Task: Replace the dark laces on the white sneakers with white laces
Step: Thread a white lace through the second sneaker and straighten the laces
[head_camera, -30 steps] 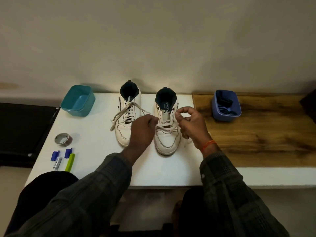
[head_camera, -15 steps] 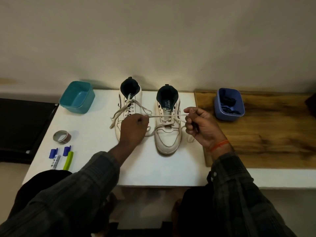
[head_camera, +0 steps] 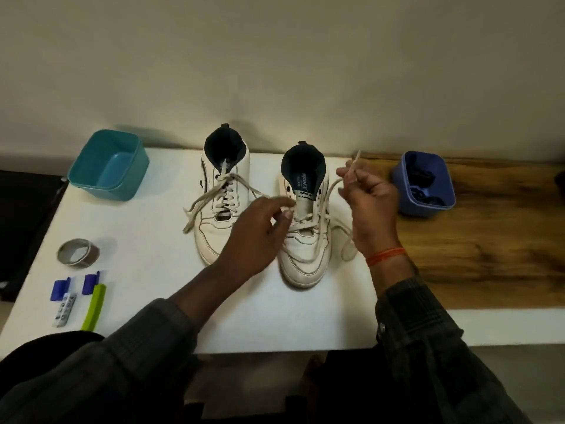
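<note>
Fingers of the right hand (head_camera: 368, 206) are curled together around a white lace (head_camera: 354, 165), its end sticking up above the knuckles near the desk's back edge. From that grip the lace runs down to the upper eyelets of the right sneaker (head_camera: 305, 240), and a slack loop of it lies on the desk (head_camera: 153, 301) just beside the shoe, under the wrist, which wears an orange band (head_camera: 385, 256). Left hand (head_camera: 260, 228) reaches across between the shoes, thumb and forefinger closed in a pinch at the crossed laces by the tongue of the right sneaker; the exact strand it pinches cannot be told.

Both sneakers stand upright with heels toward the back edge and toes toward the front edge. Left sneaker (head_camera: 218, 215) is laced in white, its loose ends trailing over the desk to its left.

By the back left corner sits a teal tub (head_camera: 108, 165). On the wooden board (head_camera: 489, 240) to the right, near the back edge, a blue tub (head_camera: 425, 185) holds dark laces (head_camera: 422, 179). Along the left edge lie a tape roll (head_camera: 78, 252), two blue caps (head_camera: 75, 287) and a green marker (head_camera: 94, 307).
</note>
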